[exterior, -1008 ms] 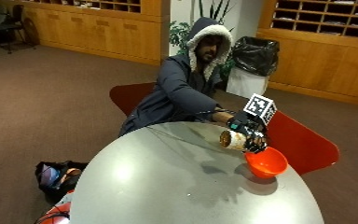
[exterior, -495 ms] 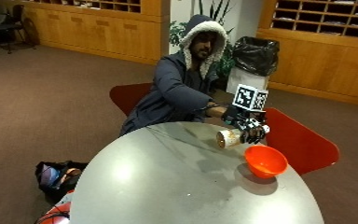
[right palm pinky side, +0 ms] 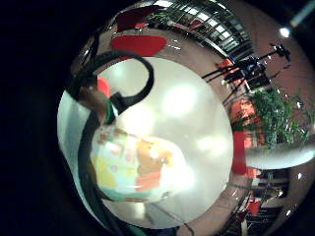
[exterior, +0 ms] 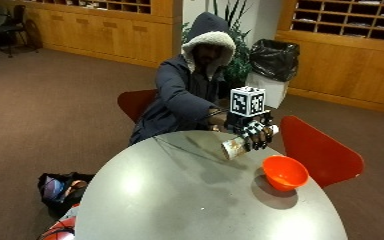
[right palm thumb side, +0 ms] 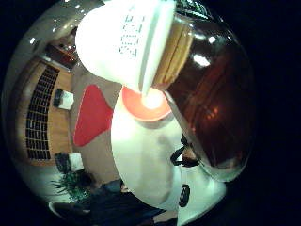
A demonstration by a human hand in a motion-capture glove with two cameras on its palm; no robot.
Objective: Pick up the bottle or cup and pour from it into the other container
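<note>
In the outside view my gloved right hand [exterior: 254,132] grips a bottle [exterior: 234,146] and holds it roughly level above the grey round table [exterior: 179,200]. Its tan base points toward the table's middle. An orange bowl [exterior: 285,172] stands on the table by the right edge, below and to the right of the hand, apart from the bottle. The thumb side palm view shows the bottle's white cap [right palm thumb side: 127,42] and brown contents [right palm thumb side: 211,103] close up, with the orange bowl [right palm thumb side: 146,106] beyond the cap. The bottle's colourful label [right palm pinky side: 133,167] fills part of the little finger side view.
A red chair [exterior: 318,150] stands right behind the bowl, another red chair [exterior: 135,102] beside the seated person. A dark bag [exterior: 59,187] lies on the floor left of the table. A black-lined bin [exterior: 272,62] and a plant stand behind.
My hand with the bottle has lifted and drawn back from over the orange bowl toward the person. The bowl has stayed where it was.
</note>
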